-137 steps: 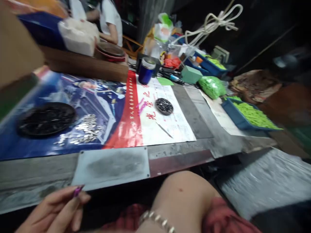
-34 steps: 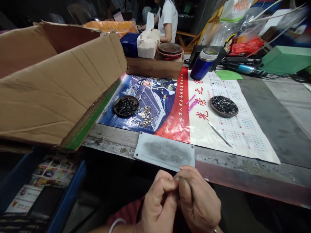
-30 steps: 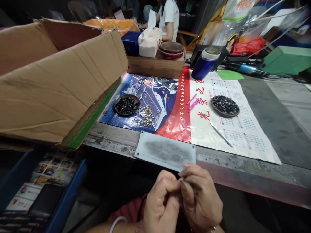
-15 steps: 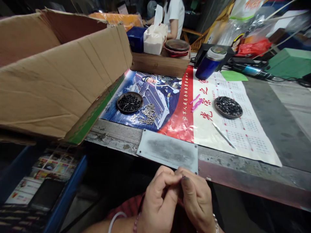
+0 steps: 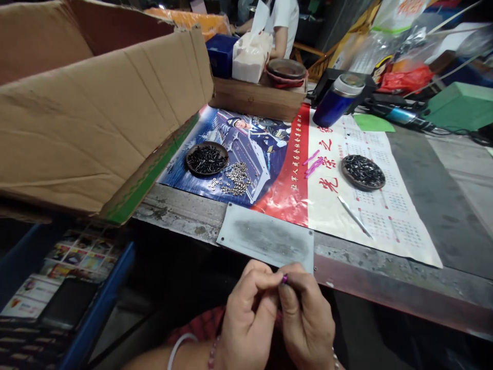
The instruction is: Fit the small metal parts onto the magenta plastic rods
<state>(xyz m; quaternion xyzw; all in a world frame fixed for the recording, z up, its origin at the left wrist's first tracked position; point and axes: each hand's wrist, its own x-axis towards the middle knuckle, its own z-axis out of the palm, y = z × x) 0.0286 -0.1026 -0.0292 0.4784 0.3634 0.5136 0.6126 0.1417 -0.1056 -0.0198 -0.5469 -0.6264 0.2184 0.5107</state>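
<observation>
Fingertips together, both my hands are in front of the bench edge. A small purple piece (image 5: 285,278) pokes out between them, mostly covered by the fingers. My left hand (image 5: 248,316) is closed, its index fingertip at the piece. My right hand (image 5: 308,313) pinches it between thumb and index finger. Just beyond the hands, a worn grey metal plate (image 5: 269,236) juts over the edge. Several purple strips (image 5: 314,167) lie on the poster. Left of them are a dish of small black pieces (image 5: 207,158) and a pile of small metal rings (image 5: 238,179).
A large cardboard box (image 5: 115,113) fills the left side. Beyond the poster (image 5: 285,190) stand a blue flask (image 5: 339,100) and a tissue pack (image 5: 250,59). A second dish of black pieces (image 5: 363,172) and a thin blade-like tool (image 5: 355,217) lie right. Behind sits another person (image 5: 283,25).
My right thumb has shifted down from the joined fingertips, and the purple piece now shows more clearly between them. The hands stay in nearly the same place.
</observation>
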